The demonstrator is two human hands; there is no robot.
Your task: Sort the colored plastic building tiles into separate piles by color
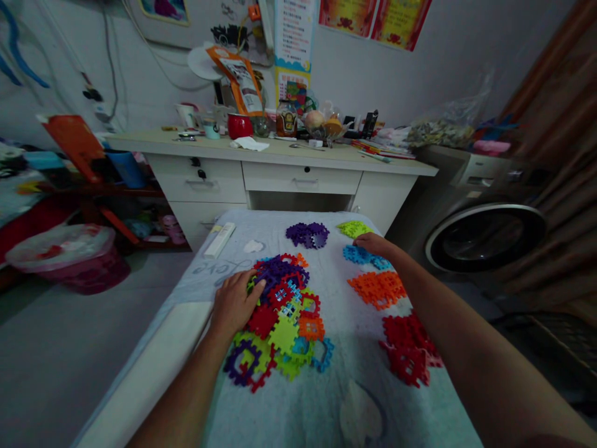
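My left hand (pixel 236 302) lies with its fingers outstretched on the left edge of a mixed pile of toothed interlocking plastic pieces (pixel 283 336) in purple, red, green, orange and blue. Farther off, my right hand (pixel 373 244) reaches down to a small group of blue interlocking pieces (pixel 357 254), its fingers pinched together at a blue piece. Just beyond it are green pieces (pixel 351 228). Orange pieces (pixel 379 289) and red pieces (pixel 408 348) lie nearer, along the right side. A purple group (pixel 308 236) sits at the far middle.
All the pieces rest on a cloth-covered table (pixel 345 404). A white elongated box (pixel 220 240) lies at its far left. Behind stands a white desk (pixel 298 177) with jars and a red pot (pixel 240 126). A washing machine (pixel 485 211) is right, a pink bin (pixel 69 261) left.
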